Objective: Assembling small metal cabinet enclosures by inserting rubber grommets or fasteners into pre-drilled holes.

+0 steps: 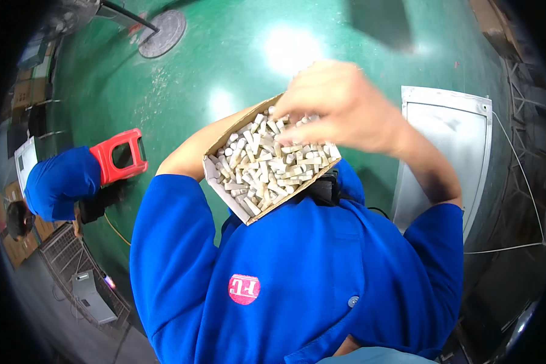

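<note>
An open cardboard box is held against the front of my body, filled with small, pale, tapered plugs. My left forearm runs behind the box and supports it; the box hides my left hand. Over the box's far right part is my right hand, its thumb and fingers reaching down to the plugs. Motion smears this hand, so whether any plug is between its fingers cannot be made out.
A pale metal panel stands at the right beside a thin white cord. To the left, a person in blue bends by a red plastic stool, near a wire rack and a grey box. A round stand base rests on the green floor.
</note>
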Available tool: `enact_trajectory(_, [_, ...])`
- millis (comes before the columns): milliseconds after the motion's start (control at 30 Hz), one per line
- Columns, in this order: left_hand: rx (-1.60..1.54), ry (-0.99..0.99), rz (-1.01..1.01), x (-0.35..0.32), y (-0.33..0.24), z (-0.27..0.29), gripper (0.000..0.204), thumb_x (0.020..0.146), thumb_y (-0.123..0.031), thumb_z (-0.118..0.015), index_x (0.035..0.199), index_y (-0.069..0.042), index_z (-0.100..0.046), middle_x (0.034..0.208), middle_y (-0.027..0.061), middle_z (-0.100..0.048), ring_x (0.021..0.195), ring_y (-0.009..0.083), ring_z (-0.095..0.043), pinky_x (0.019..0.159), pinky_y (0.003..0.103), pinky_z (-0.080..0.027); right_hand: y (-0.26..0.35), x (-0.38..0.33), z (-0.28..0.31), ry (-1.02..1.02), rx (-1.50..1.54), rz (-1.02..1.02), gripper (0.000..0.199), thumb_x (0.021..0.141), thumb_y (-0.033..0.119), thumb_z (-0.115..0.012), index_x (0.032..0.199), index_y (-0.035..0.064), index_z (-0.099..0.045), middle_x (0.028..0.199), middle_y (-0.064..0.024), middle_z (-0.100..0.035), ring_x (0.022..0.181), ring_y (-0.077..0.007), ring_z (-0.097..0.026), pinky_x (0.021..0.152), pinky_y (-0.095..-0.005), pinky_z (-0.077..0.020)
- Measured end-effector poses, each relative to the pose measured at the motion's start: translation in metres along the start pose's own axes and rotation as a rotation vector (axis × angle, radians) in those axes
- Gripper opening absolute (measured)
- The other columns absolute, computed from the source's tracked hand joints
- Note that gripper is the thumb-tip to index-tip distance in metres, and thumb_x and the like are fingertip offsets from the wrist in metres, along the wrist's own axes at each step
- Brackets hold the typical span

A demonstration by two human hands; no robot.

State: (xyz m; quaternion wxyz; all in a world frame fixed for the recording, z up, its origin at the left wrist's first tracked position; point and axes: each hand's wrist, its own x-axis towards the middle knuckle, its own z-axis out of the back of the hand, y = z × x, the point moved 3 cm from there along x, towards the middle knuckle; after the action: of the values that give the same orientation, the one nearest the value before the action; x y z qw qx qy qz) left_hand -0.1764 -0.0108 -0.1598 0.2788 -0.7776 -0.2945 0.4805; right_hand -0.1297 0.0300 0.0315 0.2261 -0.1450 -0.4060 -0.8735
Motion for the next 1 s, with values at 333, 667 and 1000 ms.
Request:
enact_trajectory(333, [0.154,-0.158,-0.250,0.040,-0.029,0.029,0.033,0.091,-0.029,-0.050,0.062,-0.013,-0.051,0.059,-0.0073,-0.044,0.049,0.0045,-0.033,0.044,0.025,-0.026,-0.014,0.008,-0.001,0.068,-0.002,-0.017,0.010,0.069,0.012,-0.064,0.072,0.0036,-0.059,0.078,-0.0095,-0.065,0.072,-0.0260,-0.061,0.070,-0.0372,-0.0469])
enact_trajectory(667, [-0.121,0.019,0.026,0.033,-0.031,0.004,0.031,0.094,-0.028,-0.045,0.070,-0.010,-0.049,0.055,-0.0015,-0.046,0.038,0.0049,-0.028,0.033,0.020,-0.019,-0.039,-0.339,0.256,-0.829,-0.861,-0.960,0.014,0.077,0.009,-0.068,0.089,0.0022,-0.068,0.080,-0.0063,-0.069,0.076,-0.0118,-0.066,0.072,-0.0253,-0.0515])
enact_trajectory(1000, [-0.066,0.008,0.024,0.021,-0.020,0.003,0.027,0.092,-0.031,-0.047,0.072,-0.012,-0.048,0.056,-0.0042,-0.043,0.039,0.0041,-0.026,0.036,0.020,-0.017,-0.046,-0.414,0.263,-0.056,-1.625,-1.045,0.003,0.073,0.006,-0.054,0.073,0.0055,-0.056,0.074,-0.0117,-0.061,0.076,-0.0295,-0.061,0.067,-0.0398,-0.0462])
